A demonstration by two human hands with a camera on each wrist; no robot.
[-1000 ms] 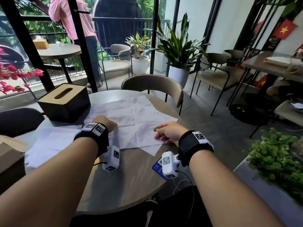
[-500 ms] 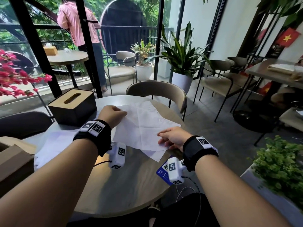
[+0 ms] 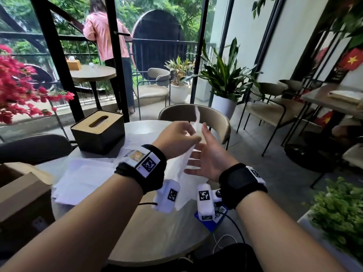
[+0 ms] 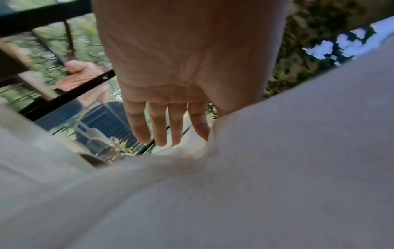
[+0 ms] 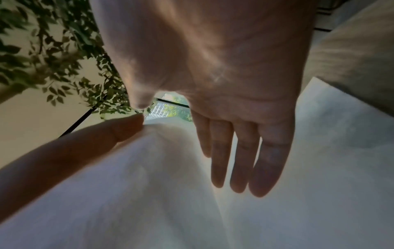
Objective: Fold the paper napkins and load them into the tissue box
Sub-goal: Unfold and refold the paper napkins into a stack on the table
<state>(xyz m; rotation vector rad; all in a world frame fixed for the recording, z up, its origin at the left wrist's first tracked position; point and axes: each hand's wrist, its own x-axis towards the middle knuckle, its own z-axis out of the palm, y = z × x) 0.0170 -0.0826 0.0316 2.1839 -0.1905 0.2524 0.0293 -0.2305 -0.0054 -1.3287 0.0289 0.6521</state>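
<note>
Left hand (image 3: 176, 139) pinches a raised napkin (image 3: 181, 163); right hand (image 3: 206, 154) waits flat and released. Thin paper could tear if tugged.

The black tissue box with a slotted wooden lid (image 3: 98, 131) is sitting at the far left of the round grey table (image 3: 157, 238). Right of the box and nearer the person, a spread of flat white paper napkins (image 3: 86, 179) is lying on the table. Right of the box, above the table, the left hand (image 3: 175, 141) and right hand (image 3: 211, 154) are facing each other with a raised white napkin (image 3: 183, 161) hanging between them. Left of the box and nearer, an open brown cardboard carton (image 3: 21, 195) is standing. Right of the box and behind the table, a beige curved-back chair (image 3: 214, 118) is standing.
</note>
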